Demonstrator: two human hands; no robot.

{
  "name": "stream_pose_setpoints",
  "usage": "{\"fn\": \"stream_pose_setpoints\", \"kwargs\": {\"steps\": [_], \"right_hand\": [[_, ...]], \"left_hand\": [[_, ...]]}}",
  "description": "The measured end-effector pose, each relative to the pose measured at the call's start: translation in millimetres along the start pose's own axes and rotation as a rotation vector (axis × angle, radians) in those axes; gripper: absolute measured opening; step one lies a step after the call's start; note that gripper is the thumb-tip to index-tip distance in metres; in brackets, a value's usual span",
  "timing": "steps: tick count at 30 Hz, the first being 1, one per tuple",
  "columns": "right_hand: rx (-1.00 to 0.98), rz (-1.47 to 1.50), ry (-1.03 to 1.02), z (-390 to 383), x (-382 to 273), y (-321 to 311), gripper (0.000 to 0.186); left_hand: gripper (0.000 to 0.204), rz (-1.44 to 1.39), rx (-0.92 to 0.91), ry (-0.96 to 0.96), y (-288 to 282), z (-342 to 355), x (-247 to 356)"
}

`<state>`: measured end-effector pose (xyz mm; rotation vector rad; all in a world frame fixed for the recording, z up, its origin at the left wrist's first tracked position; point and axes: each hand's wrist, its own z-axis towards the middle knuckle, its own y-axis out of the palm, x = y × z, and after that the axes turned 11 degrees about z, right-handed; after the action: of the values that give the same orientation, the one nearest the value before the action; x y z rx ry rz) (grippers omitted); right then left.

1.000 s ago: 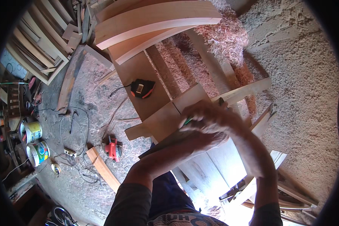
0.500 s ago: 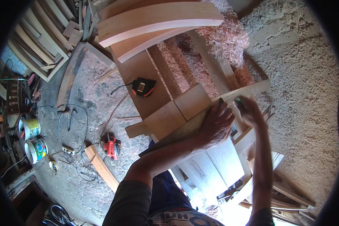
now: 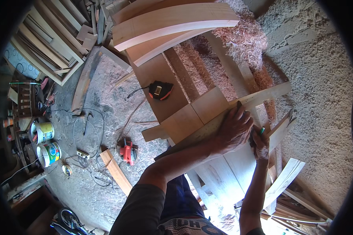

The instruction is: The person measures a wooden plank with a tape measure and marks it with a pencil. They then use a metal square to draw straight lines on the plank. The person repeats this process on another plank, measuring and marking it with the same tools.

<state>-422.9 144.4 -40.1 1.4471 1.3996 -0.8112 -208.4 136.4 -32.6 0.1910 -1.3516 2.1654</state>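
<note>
Over a narrow light batten, laid across flat boards, rests my left hand, fingers bent and gripping it near a small dark piece at their tips. Just below and right of it, my right hand is closed around a slim green pencil-like item. Pale planks lie under my forearms. A black and orange tape measure sits on a brown board above and left of my hands.
Curved wooden pieces are stacked at the top; frames lean at upper left. On the floor are a red power tool, cables, a power strip, buckets and a loose offcut. Wood shavings lie beside the workpiece.
My right hand swung from over my left hand out to the right, then came back down beside it. My left hand shifted slightly up along the batten. The whole view moved slightly right.
</note>
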Motion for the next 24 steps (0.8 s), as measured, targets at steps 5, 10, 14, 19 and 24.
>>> {"fn": "stream_pose_setpoints", "kwargs": {"steps": [5,10,14,19,24], "right_hand": [[0.037,0.053,0.033,1.3,5.5,-3.5,0.034],[0.02,0.076,0.007,3.1,6.1,0.8,0.034],[-0.025,0.114,0.034,7.7,4.7,2.4,0.036],[-0.044,0.171,0.034,8.4,3.2,8.6,0.038],[-0.055,0.174,0.037,8.2,5.9,2.9,0.039]], "left_hand": [[0.032,0.014,-0.01,0.012,-0.1,0.2,0.7],[0.036,0.035,-0.04,0.006,-1.8,-1.2,2.5],[0.039,0.055,-0.029,0.005,-1.2,-3.3,3.8],[0.039,0.089,-0.045,0.019,-1.5,-3.1,3.4],[0.038,0.077,-0.059,0.027,-1.1,-2.5,1.6]]}}
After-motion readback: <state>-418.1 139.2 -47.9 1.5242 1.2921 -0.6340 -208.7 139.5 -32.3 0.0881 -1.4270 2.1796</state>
